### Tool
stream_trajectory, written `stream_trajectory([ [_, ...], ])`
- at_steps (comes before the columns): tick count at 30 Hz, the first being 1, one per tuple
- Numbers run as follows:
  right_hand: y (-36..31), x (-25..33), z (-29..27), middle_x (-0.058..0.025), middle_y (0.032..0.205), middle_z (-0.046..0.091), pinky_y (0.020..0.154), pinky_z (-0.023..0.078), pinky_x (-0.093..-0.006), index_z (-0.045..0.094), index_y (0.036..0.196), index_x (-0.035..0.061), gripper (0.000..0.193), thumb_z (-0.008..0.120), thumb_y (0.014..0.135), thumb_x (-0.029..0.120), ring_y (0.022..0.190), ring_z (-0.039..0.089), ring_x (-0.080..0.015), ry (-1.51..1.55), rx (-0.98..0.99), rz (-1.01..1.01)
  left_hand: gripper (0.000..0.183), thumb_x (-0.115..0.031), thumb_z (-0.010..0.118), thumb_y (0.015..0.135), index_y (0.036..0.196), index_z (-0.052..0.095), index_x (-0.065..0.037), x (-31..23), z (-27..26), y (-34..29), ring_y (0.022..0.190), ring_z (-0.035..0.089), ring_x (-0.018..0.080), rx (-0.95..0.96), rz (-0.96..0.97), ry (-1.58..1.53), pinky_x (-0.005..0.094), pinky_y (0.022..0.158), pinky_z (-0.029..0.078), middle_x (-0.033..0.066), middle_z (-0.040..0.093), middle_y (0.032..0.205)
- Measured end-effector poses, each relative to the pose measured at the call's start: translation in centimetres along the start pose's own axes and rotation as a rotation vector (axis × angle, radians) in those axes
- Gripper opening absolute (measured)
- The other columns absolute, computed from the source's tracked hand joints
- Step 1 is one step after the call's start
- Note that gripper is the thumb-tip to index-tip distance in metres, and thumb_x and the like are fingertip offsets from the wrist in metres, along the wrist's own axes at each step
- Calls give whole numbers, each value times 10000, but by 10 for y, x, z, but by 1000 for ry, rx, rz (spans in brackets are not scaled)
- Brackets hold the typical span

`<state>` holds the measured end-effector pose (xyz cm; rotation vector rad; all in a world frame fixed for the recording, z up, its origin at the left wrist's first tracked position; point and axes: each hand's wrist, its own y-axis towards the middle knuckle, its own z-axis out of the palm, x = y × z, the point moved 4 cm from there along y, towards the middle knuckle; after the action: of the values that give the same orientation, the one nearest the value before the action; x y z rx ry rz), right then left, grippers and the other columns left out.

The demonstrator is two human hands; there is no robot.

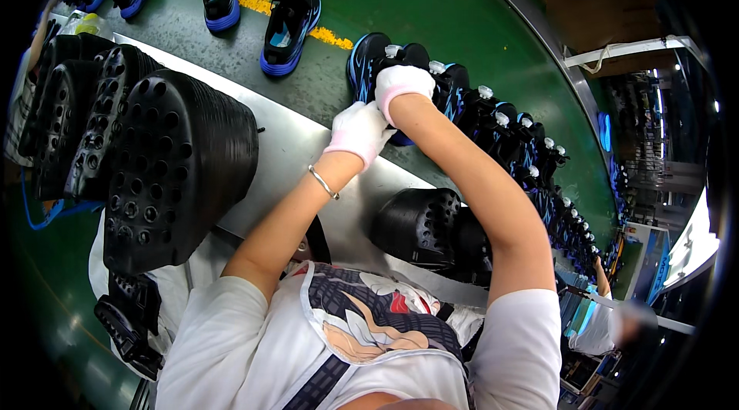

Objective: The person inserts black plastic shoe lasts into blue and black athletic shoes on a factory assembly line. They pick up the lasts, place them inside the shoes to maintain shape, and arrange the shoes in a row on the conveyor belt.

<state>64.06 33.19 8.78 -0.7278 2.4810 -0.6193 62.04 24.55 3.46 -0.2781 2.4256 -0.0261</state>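
Both my hands, in white gloves with pink cuffs, are at a black and blue sneaker (366, 62) on the green belt. My right hand (403, 85) is closed over its upper, with the fingertips hidden behind the hand. Against the near side, my left hand (358, 131) has its fingers bent in at the same sneaker, close below the right one. Parts of the sneaker show beyond the gloves, including some blue sole under them. To the right, more sneakers (454, 90) with clear or whitish stuffing at their openings stand packed in a row.
Several single sneakers (291, 29) stand spaced out to the left on the belt. Tall stacks of black, shoe-shaped pieces with round holes (181, 167) fill the metal ledge (296, 144) at left; a smaller stack (419, 227) lies by my right forearm. Another person (596, 325) is at far right.
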Motion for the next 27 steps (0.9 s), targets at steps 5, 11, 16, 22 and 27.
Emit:
stream_trajectory([
  [5, 20, -5, 13, -125, 1087, 697, 832, 541, -402, 706, 1072, 95, 285, 530, 885, 218, 1023, 668, -292, 82, 4, 6, 301, -383, 635, 848, 995, 681, -124, 5, 3, 16, 945, 651, 306, 277, -108, 35, 416, 807, 524, 97, 693, 1009],
  [11, -14, -5, -9, -107, 961, 719, 736, 550, -388, 718, 965, 114, 229, 572, 889, 274, 903, 696, -273, -139, -101, -151, 322, -399, 609, 855, 1010, 689, -128, 6, 5, 22, 949, 653, 309, 339, -91, 111, 414, 808, 529, 100, 693, 1013],
  [16, -13, 2, -12, -81, 904, 728, 697, 558, -359, 743, 893, 126, 155, 644, 778, 95, 874, 708, -256, -261, -63, -281, 328, -407, 612, 847, 981, 696, -120, 9, 3, 23, 931, 656, 318, 336, -83, 94, 416, 799, 530, 108, 696, 997],
  [22, 4, 5, -9, -47, 985, 729, 672, 557, -376, 744, 959, 139, 234, 730, 726, 142, 924, 704, -230, -215, -65, -256, 314, -391, 601, 842, 906, 704, -102, 8, -1, 26, 848, 668, 328, 280, -33, 106, 419, 763, 534, 121, 704, 893],
  [27, 4, 5, -10, -59, 1011, 725, 704, 556, -390, 738, 987, 118, 241, 708, 749, 144, 940, 701, -232, -180, -74, -308, 324, -397, 582, 843, 883, 712, -103, 11, 1, 23, 824, 672, 327, 276, -46, 158, 414, 754, 537, 135, 703, 876],
])
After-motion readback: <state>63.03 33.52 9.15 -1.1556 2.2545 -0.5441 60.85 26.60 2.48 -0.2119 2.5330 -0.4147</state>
